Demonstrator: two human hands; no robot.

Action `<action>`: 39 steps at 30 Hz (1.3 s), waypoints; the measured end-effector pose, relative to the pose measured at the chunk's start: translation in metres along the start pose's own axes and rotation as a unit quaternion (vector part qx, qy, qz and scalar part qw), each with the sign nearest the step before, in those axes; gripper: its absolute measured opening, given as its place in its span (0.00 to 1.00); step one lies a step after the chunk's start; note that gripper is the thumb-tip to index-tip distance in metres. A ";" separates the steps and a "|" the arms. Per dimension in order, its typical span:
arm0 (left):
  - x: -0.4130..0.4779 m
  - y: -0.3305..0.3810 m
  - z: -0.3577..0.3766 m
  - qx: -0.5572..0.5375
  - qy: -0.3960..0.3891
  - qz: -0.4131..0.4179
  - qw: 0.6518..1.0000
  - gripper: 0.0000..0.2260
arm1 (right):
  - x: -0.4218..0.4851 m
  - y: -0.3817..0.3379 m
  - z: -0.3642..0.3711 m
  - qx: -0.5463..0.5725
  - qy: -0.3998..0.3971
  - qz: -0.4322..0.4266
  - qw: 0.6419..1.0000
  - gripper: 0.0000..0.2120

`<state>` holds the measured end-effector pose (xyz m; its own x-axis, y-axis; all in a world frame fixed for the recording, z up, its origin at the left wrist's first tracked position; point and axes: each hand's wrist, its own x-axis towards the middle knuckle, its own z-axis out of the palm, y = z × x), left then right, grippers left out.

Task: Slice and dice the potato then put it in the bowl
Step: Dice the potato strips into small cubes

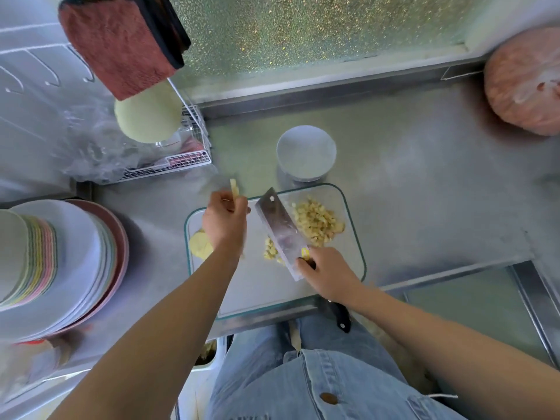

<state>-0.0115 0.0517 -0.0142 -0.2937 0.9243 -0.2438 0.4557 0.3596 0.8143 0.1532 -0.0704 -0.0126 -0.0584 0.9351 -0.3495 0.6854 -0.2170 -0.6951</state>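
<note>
**Dicing a potato on a glass board: both hands occupied**

The left hand [225, 221] is hovering over the far left corner of the cutting board [272, 295], its fingers curled and pinching a pale potato strip [234, 187] that is sticking up above the knuckles. The right hand [325, 274] is wrapping its fingers round the black handle of the cleaver [280, 231], whose broad blade is slanting across the board. The large pile of diced potato [316, 221] is lying to the right of the blade, and a smaller heap [270, 251] is sitting against its left side. Uncut potato slices [200, 245] are resting at the board's left edge, partly behind the left wrist. The white bowl [306, 153] is standing just beyond the board, its pale interior showing no potato. Everything is resting on a steel counter [424, 192] below a speckled frosted window [303, 34]. At left, a stack of plates [60, 262] is towering beside a wire rack [194, 153], and a reddish cloth [121, 47] is hanging above.
</note>
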 end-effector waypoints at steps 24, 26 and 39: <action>-0.033 -0.027 -0.010 0.363 -0.166 0.182 0.899 0.13 | 0.000 0.004 0.008 -0.130 0.005 0.052 0.990 0.19; -0.031 -0.027 -0.008 0.386 -0.178 0.205 0.882 0.13 | 0.001 0.010 0.001 -0.134 0.021 0.088 0.987 0.18; -0.038 -0.015 0.000 0.117 -0.204 0.066 0.970 0.16 | -0.003 -0.019 -0.021 -0.191 0.097 0.037 0.976 0.06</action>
<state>-0.0066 0.0108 -0.0171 0.1146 0.9205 -0.3735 0.6596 0.2106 0.7215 0.1552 -0.0634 0.0146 0.1140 0.9644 -0.2386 0.9051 -0.1998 -0.3753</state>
